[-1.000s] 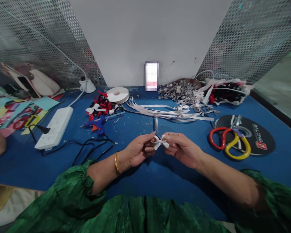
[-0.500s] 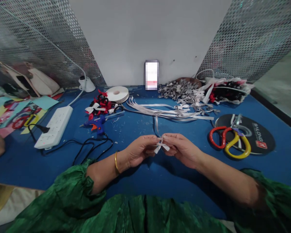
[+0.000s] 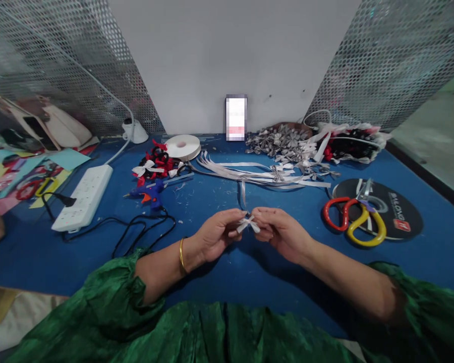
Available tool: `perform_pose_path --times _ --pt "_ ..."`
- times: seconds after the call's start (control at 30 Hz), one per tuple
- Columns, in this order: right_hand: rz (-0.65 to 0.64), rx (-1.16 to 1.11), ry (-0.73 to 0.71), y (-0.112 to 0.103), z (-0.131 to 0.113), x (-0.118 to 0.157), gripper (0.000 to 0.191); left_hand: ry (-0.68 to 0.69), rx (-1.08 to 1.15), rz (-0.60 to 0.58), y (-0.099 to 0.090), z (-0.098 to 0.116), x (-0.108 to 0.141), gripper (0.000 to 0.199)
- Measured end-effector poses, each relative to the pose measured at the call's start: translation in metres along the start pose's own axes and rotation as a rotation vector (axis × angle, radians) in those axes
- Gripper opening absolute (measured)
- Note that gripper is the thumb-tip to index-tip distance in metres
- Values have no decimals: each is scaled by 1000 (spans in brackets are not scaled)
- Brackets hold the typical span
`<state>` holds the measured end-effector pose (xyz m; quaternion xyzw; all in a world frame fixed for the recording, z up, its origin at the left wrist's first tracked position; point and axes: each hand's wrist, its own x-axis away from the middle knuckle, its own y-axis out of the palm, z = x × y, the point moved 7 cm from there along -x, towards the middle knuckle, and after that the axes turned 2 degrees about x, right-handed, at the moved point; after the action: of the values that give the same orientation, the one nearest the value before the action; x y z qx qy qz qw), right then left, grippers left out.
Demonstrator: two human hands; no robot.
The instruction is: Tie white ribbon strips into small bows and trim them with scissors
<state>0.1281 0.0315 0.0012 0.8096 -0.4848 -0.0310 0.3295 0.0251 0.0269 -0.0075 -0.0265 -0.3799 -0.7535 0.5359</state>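
Between my two hands, above the blue table, is a small white ribbon bow (image 3: 248,224). My left hand (image 3: 223,233) pinches its left side with thumb and fingers; a gold bangle circles that wrist. On the other side my right hand (image 3: 280,229) pinches the bow as well, its fingers curled. A thin grey-white ribbon tail (image 3: 242,193) runs up from the fingertips towards a bundle of cut white ribbons (image 3: 230,172) just beyond. The fingertips partly cover the middle of the bow.
On the left are a blue glue gun (image 3: 149,193), a white power strip (image 3: 83,197), red and black bow hair ties (image 3: 157,164) and a ribbon roll (image 3: 183,146). To the right lie scissors (image 3: 366,222) on a black disc (image 3: 408,212). Grey bows (image 3: 276,143) are heaped behind; a phone (image 3: 236,118) stands upright.
The bow has risen slightly and turned in my fingers, its tails now spread more sideways. Both hands keep their pinch in nearly the same place.
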Motion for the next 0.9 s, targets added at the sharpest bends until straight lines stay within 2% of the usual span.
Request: perform_pose_path --times 0.13,0.33,0.53,0.73,0.9 --pt "42 57 -36 -3 -8 1 27 157 -152 -17 3 10 2 29" --pt "41 171 -52 -5 -5 1 29 344 -359 127 -3 19 7 27" --pt "20 172 -36 -2 -1 -1 34 348 -413 97 -1 19 6 25" --pt "-14 77 66 4 2 0 35 268 -310 38 0 12 3 25" --pt "-92 41 111 6 5 1 31 239 -246 -15 3 10 3 25"
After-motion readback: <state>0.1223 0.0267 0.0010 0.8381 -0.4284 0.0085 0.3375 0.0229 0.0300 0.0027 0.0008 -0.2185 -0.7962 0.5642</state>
